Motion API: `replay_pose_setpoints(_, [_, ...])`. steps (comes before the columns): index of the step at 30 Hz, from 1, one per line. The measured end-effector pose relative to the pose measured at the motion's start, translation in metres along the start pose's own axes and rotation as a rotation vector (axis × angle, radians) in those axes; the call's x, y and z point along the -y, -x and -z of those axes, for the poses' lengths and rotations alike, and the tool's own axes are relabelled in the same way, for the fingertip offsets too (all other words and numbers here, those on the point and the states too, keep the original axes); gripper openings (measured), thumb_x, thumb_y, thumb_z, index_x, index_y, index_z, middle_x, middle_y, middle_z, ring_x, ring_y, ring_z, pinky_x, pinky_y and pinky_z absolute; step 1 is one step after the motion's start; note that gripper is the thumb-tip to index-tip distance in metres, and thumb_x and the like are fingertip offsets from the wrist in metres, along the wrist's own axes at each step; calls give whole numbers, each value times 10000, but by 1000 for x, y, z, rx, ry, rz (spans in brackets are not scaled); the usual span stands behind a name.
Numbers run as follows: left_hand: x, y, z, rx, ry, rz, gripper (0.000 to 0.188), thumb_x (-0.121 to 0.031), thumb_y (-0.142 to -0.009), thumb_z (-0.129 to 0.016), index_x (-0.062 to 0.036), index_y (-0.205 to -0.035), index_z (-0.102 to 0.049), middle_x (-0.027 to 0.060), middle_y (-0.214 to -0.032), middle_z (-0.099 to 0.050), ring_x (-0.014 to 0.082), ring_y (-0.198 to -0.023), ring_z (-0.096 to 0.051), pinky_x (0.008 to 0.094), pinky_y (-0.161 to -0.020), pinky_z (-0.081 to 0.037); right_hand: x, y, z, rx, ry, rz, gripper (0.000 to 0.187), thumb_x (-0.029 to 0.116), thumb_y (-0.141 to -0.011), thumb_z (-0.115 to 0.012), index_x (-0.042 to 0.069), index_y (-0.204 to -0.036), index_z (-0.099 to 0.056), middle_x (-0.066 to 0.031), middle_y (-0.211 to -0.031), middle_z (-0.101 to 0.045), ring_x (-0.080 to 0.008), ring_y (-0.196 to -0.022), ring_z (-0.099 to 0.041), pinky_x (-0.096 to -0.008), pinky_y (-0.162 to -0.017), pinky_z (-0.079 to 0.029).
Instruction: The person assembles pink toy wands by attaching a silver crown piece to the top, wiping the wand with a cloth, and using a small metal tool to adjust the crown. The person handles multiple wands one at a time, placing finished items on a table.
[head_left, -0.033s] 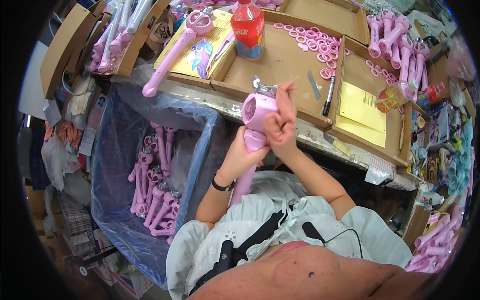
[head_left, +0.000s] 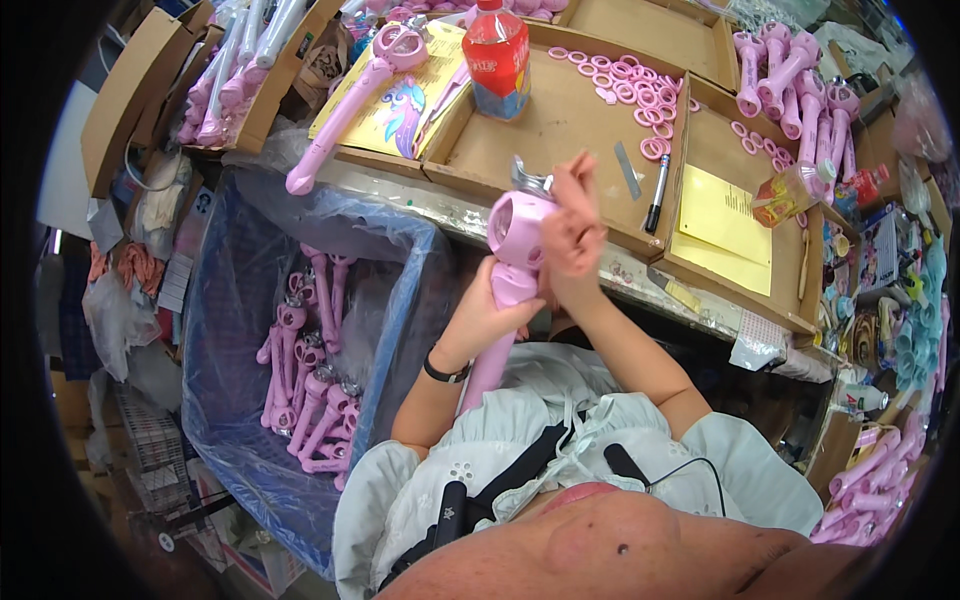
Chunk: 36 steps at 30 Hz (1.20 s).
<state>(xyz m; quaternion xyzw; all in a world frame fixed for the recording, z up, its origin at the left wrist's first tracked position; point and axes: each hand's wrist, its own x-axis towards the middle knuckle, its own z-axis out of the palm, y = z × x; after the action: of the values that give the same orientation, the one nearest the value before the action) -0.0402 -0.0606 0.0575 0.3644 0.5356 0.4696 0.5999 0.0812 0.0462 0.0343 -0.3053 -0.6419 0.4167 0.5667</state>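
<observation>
- L hand (head_left: 497, 305) closed round the neck/upper handle of a pink wand (head_left: 519, 230), thumb along near side; black band (head_left: 446, 368) on that wrist.
- Wand's in front of person, btwn bin & worktop edge: tilted, round hollow head at far end, handle running down twd the lap.
- Silver pc. (head_left: 531, 180) at far end of wand head.
- R hand (head_left: 573, 222) just right of wand head, fingers bent & blurred; can't tell if it grips anything or touches the head.
- L of the hands: bin w/ blue plastic liner (head_left: 407, 290), holding a heap of pink wands w/ silver bits (head_left: 312, 400).
- Worktop (head_left: 617, 268) on far side. Far L: another wand (head_left: 345, 118) lying across yellow printed sheets (head_left: 438, 75), w/ a winged pony pic.
- Just R of those: red-labelled bottle (head_left: 497, 65) stdg upright in a cardboard tray (head_left: 540, 125).
- Same tray, R side: pink rings (head_left: 645, 92) in a loose pile, grey strip (head_left: 627, 170), marker (head_left: 657, 195).
- Next tray R: yellow paper (head_left: 722, 215), a few more rings, yellow-labelled bottle (head_left: 785, 195) tilted.
- Far R: bunch of pink wands (head_left: 785, 75). Near R: pile of pink pcs. (head_left: 875, 485).
</observation>
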Motion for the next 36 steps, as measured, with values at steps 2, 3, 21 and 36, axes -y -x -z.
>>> replay_pose_setpoints(2, [-3,4,-1,128,147,-11,525,-1,-763,-665,-20,-1197,-369,76,-830,-560,127,-577,-578,268,-499,-484,1,-14,3,19,-473,-324,336,175,-964,-427,12,-1258,-433,-119,-1188,-521,-126,-975,-512,-270,-828,-428])
replay_pose_setpoints(3, [-3,6,-2,192,223,-2,504,16,-762,-658,-27,-1180,-380,74,-820,-556,130,-571,-572,272,-496,-477,5,-16,3,-19,-623,-423,352,231,-976,-408,28,-1264,-403,-128,-1145,-548,-187,-1048,-514,-317,-873,-437])
replay_pose_setpoints(21, [52,-19,17,909,1303,-25,556,-291,-832,-657,13,-1205,-376,93,-703,-523,122,-416,-490,214,-363,-399,18,44,-24,-2,-948,-994,165,225,-972,-429,88,-1029,-501,-21,-902,-536,-126,-818,-525,-262,-720,-436])
replay_pose_setpoints(36, [-6,-10,34,-12,229,-348,497,-234,-757,-705,-7,-1110,-438,111,-720,-585,154,-492,-552,248,-432,-439,-7,-74,42,-108,696,361,594,139,-793,-666,-34,-1295,-398,-178,-1198,-470,-298,-1118,-466,-387,-973,-361])
